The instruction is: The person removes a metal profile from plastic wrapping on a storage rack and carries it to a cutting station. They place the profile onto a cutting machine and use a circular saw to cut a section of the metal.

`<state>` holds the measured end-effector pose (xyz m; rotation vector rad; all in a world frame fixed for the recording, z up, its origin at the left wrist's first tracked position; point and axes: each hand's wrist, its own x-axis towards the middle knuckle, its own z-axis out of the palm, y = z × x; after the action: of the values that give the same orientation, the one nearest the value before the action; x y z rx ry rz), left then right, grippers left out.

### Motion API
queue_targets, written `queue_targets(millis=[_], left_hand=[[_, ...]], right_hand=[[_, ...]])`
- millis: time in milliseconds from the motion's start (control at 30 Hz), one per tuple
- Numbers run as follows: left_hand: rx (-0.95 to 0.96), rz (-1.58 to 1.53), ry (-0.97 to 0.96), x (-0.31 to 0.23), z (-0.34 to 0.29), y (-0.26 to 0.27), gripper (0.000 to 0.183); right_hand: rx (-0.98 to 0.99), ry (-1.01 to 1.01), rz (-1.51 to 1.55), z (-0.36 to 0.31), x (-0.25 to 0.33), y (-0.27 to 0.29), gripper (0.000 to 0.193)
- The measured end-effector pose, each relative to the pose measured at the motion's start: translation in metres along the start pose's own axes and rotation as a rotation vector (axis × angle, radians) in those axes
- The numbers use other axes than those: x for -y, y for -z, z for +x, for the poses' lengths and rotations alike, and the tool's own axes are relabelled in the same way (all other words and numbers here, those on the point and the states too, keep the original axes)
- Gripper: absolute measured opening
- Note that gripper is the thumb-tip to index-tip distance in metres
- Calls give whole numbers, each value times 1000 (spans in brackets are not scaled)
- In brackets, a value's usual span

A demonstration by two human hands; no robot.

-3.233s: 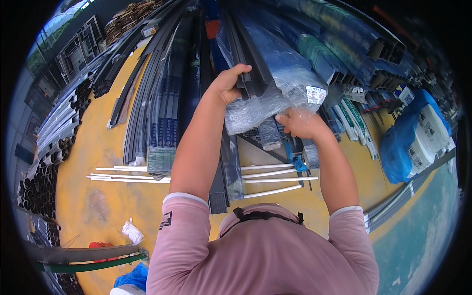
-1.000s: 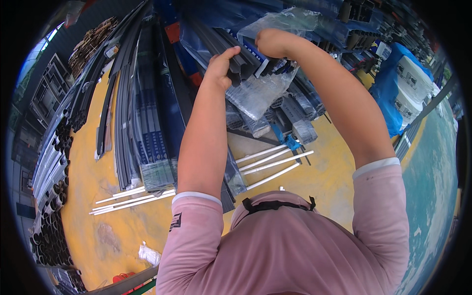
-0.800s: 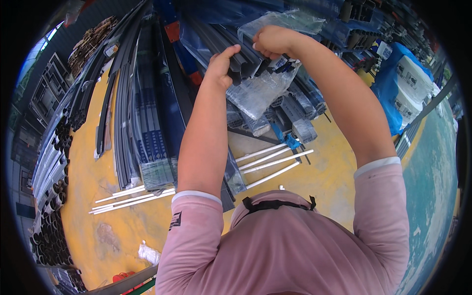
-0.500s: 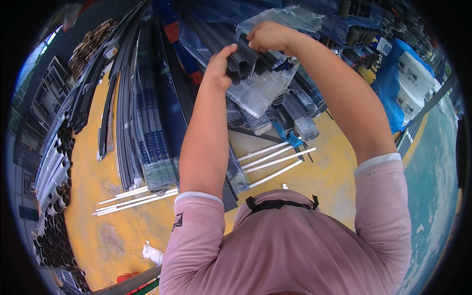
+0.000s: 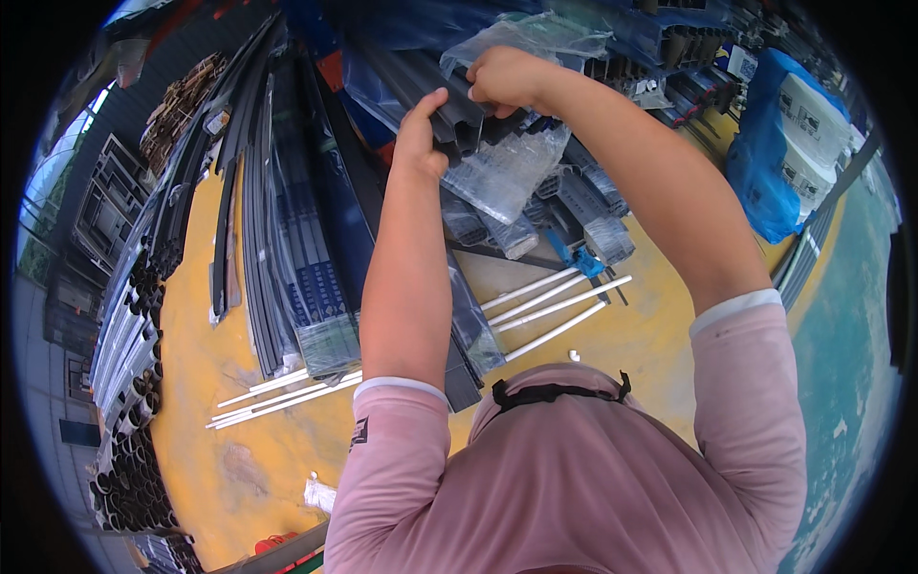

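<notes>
Long dark grey ribbed profiles [image 5: 465, 126] slant from the upper left toward me, their ends facing me. My left hand [image 5: 417, 139] is at their left side, thumb stretched along the top; its other fingers are largely hidden and appear wrapped round the profile. At the right side of the same profiles, my right hand [image 5: 507, 78] is closed, fingers curled at the edge. Clear plastic film [image 5: 526, 40] lies crumpled behind and against this hand. Below both hands, a wrapped bundle [image 5: 507, 172] in cloudy plastic rests on other profiles.
White rods [image 5: 559, 304] lie on the yellow floor [image 5: 206, 373] beneath the stack. Film-wrapped long profiles [image 5: 316, 277] run along the left, with a pile of dark tubes [image 5: 139, 478] farther left. White packages in blue plastic [image 5: 765, 153] stand at the right, beside the green floor [image 5: 846, 383].
Both hands have shifted slightly, the right one a little left and down, closer to the left. The surroundings sit a little differently as my view turned slightly.
</notes>
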<state>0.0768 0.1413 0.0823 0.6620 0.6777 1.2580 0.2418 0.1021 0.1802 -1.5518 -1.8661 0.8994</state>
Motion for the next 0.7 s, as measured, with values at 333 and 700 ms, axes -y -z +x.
queue_targets(millis=[333,700], left_hand=[[171,-194,80,9,-5,8,41],[276,-411,105,13,3,36,62]], right_hand=[[13,224,-114,19,-9,-1,32],[-54,54,245,-15,21,-9,32]])
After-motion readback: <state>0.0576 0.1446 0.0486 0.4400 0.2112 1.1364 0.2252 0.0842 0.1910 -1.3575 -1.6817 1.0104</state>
